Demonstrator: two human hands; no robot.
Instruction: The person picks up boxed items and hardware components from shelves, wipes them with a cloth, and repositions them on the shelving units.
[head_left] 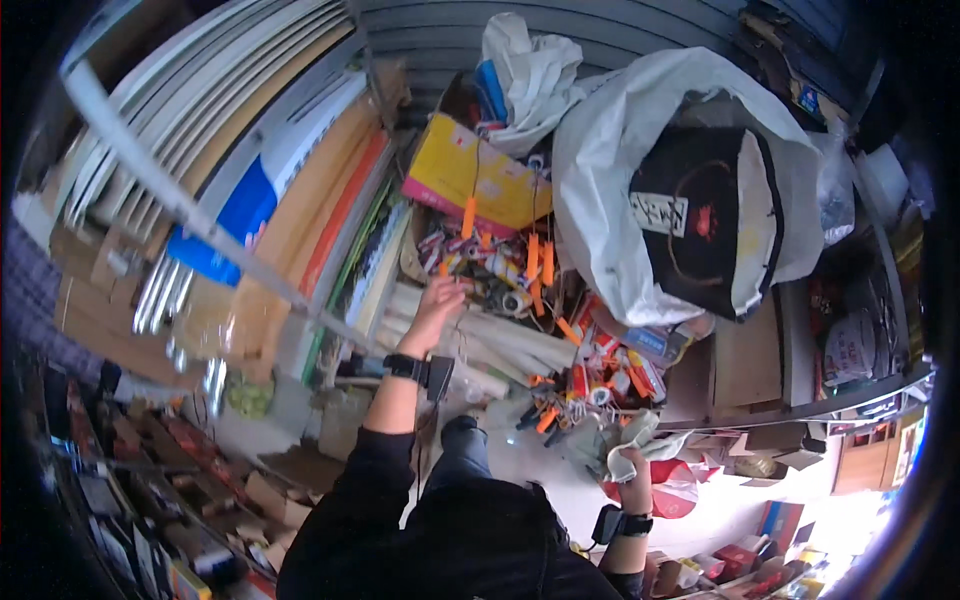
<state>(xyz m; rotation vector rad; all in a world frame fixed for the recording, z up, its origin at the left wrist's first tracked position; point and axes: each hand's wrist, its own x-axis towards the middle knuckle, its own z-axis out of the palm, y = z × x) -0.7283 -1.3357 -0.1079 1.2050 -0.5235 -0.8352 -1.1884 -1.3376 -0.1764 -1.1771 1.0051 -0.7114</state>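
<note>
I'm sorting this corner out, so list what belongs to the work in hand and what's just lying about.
In hand, apparently:
pale crumpled material, gripped by the right hand
jumbled small items, at the left hand

Just lying about, apparently:
large white sack
black bag inside it
blue packaging at far left

Lettering: none legible with certainty. Dark characters stand on a white patch (660, 214) on the black bag (665, 165); strokes too blurred to read. Red mark (705, 222) beside the patch, no wording discernible. Yellow-and-pink box (490, 185): small print, unreadable. White package (850, 345) on the right-hand shelf: reddish marks, unclear. Heaped red-and-white packets (490, 262): printing too small.
</note>
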